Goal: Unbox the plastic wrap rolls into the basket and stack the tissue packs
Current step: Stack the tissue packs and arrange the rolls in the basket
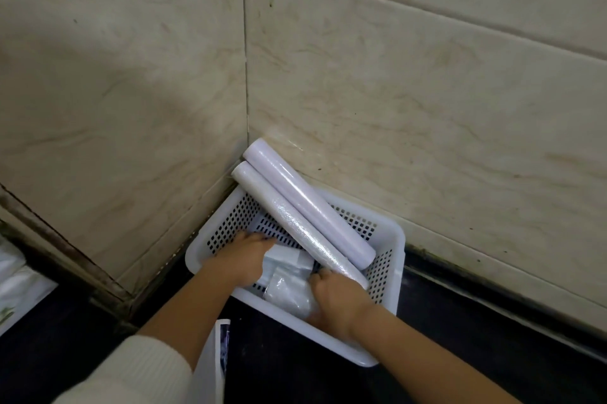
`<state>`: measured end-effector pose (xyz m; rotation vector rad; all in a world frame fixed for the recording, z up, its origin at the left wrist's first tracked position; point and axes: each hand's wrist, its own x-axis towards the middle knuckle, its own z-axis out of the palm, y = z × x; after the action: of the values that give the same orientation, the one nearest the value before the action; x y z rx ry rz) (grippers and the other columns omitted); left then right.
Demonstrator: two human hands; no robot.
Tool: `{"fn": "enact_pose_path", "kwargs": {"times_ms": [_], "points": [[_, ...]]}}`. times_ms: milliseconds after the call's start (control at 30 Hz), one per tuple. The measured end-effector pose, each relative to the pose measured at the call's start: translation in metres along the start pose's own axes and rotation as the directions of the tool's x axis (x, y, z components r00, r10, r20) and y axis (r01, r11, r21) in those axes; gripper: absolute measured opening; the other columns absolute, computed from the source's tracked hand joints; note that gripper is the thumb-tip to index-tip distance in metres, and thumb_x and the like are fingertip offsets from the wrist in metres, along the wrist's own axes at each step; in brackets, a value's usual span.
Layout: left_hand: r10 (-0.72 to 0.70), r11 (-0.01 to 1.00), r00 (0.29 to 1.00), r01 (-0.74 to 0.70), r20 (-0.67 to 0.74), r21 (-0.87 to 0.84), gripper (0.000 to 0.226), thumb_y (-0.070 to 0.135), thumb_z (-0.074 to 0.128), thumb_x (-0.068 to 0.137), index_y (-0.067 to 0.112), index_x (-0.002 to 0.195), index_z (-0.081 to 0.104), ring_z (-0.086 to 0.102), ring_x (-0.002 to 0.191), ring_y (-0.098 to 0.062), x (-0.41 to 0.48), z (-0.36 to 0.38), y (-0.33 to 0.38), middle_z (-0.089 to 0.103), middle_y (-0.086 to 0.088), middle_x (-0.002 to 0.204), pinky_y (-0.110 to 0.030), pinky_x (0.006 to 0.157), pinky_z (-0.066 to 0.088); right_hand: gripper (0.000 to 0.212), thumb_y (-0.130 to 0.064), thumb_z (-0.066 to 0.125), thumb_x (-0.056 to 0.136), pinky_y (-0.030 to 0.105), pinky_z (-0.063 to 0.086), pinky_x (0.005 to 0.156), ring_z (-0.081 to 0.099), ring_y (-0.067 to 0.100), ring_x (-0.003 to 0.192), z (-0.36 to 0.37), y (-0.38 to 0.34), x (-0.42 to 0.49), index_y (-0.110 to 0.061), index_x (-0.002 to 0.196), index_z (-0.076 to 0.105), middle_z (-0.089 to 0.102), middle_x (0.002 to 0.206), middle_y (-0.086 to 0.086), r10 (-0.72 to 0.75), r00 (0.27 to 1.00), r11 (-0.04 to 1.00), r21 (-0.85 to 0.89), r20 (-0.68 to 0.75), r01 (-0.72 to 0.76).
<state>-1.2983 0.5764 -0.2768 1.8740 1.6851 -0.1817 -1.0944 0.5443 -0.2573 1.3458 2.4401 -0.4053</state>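
A white perforated basket (389, 232) sits in the corner of a dark counter against tiled walls. Two long plastic wrap rolls (312, 203) lie slanted in it, side by side, their far ends sticking out over the basket's back corner. Both hands are inside the basket. My left hand (241, 259) rests palm down on a white plastic-wrapped pack (287, 260). My right hand (338, 296) is closed around a crinkled clear plastic bundle (289, 295) at the basket's near side, touching the near end of the front roll.
A white box or printed pack (220, 357) stands just in front of the basket, under my left forearm. White packs with green print (16, 292) lie at the far left edge. Tiled walls close off the back and left; dark counter (492, 347) extends to the right.
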Motion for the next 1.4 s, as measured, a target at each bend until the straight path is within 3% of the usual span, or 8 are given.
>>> {"fn": "enact_pose_path", "kwargs": {"times_ms": [367, 567, 700, 833, 933, 1067, 1200, 1400], "points": [[-0.074, 0.997, 0.997, 0.074, 0.018, -0.012, 0.061, -0.003, 0.039, 0.089, 0.038, 0.132, 0.052, 0.035, 0.123, -0.038, -0.011, 0.001, 0.028, 0.035, -0.010, 0.137, -0.045, 0.105, 0.039, 0.013, -0.023, 0.054, 0.090, 0.024, 0.054, 0.056, 0.065, 0.009, 0.063, -0.047, 0.033, -0.028, -0.014, 0.096, 0.061, 0.070, 0.083, 0.004, 0.177, 0.980, 0.737, 0.672, -0.092, -0.070], [0.059, 0.927, 0.986, 0.003, 0.155, -0.375, 0.066, 0.004, 0.065, 0.085, 0.025, 0.143, 0.042, 0.045, 0.126, -0.025, -0.026, -0.002, 0.054, 0.039, -0.006, 0.143, -0.036, 0.107, 0.042, 0.010, -0.019, 0.055, 0.089, 0.024, 0.051, 0.056, 0.066, 0.011, 0.061, -0.073, 0.036, -0.023, -0.010, 0.090, 0.059, 0.069, 0.078, 0.010, 0.282, 0.934, 0.720, 0.692, -0.219, -0.055], [-0.077, 0.877, 0.979, -0.023, -0.189, -0.479, 0.028, -0.003, 0.048, 0.087, 0.001, 0.110, 0.064, 0.060, 0.092, -0.022, -0.057, -0.021, 0.023, 0.063, -0.013, 0.111, -0.041, 0.085, 0.053, 0.019, -0.029, 0.058, 0.088, 0.030, 0.049, 0.057, 0.062, 0.023, 0.072, -0.059, 0.010, 0.005, -0.012, 0.094, 0.056, 0.064, 0.086, 0.008, 0.216, 0.958, 0.792, 0.608, -0.191, -0.058], [-0.298, 0.920, 0.714, 0.037, -0.634, -0.391, 0.028, 0.002, 0.043, 0.090, 0.004, 0.116, 0.054, 0.054, 0.091, -0.024, -0.086, -0.010, -0.005, 0.056, -0.015, 0.117, -0.037, 0.079, 0.049, 0.050, -0.043, 0.066, 0.082, 0.032, 0.049, 0.071, 0.061, 0.025, 0.093, -0.037, -0.031, 0.040, -0.013, 0.118, 0.050, 0.062, 0.106, 0.007, 0.097, 0.987, 0.868, 0.497, -0.128, -0.021], [-0.155, 0.962, 0.761, -0.029, -0.630, -0.272, 0.051, 0.012, 0.040, 0.098, 0.011, 0.147, 0.032, 0.039, 0.129, -0.024, -0.093, 0.009, -0.012, 0.037, -0.010, 0.149, -0.037, 0.111, 0.032, 0.065, -0.045, 0.070, 0.079, 0.036, 0.050, 0.086, 0.057, 0.025, 0.106, -0.025, -0.052, 0.050, -0.011, 0.128, 0.046, 0.059, 0.123, 0.009, -0.009, 0.997, 0.888, 0.458, -0.077, 0.043], [-0.073, 0.995, 0.811, 0.024, -0.581, -0.092, 0.042, 0.023, 0.041, 0.099, 0.019, 0.141, 0.047, 0.029, 0.138, -0.023, -0.088, 0.020, -0.012, 0.041, -0.005, 0.149, -0.040, 0.113, 0.025, 0.068, -0.037, 0.071, 0.082, 0.029, 0.045, 0.095, 0.056, 0.023, 0.117, -0.032, -0.041, 0.030, -0.015, 0.141, 0.044, 0.058, 0.133, 0.009, -0.025, 0.988, 0.824, 0.556, -0.152, 0.107], [-0.115, 0.975, 0.690, -0.059, -0.714, -0.214, 0.039, 0.014, 0.053, 0.093, 0.009, 0.132, 0.054, 0.034, 0.131, -0.034, -0.094, 0.024, 0.008, 0.049, -0.016, 0.138, -0.049, 0.112, 0.030, 0.057, -0.037, 0.067, 0.086, 0.023, 0.039, 0.100, 0.052, 0.018, 0.124, -0.042, -0.015, -0.009, -0.013, 0.135, 0.053, 0.056, 0.137, 0.003, 0.031, 0.966, 0.819, 0.561, -0.257, 0.123], [-0.408, 0.860, 0.595, -0.005, -0.693, -0.510, 0.048, 0.019, 0.057, 0.089, 0.012, 0.136, 0.046, 0.022, 0.136, -0.032, -0.153, 0.087, 0.047, 0.032, -0.016, 0.149, -0.048, 0.111, 0.027, 0.014, -0.030, 0.069, 0.083, 0.004, 0.038, 0.068, 0.057, -0.001, 0.076, -0.022, 0.013, -0.116, -0.022, 0.096, 0.068, 0.065, 0.089, -0.011, 0.296, 0.847, 0.721, 0.685, -0.441, 0.106]]}}
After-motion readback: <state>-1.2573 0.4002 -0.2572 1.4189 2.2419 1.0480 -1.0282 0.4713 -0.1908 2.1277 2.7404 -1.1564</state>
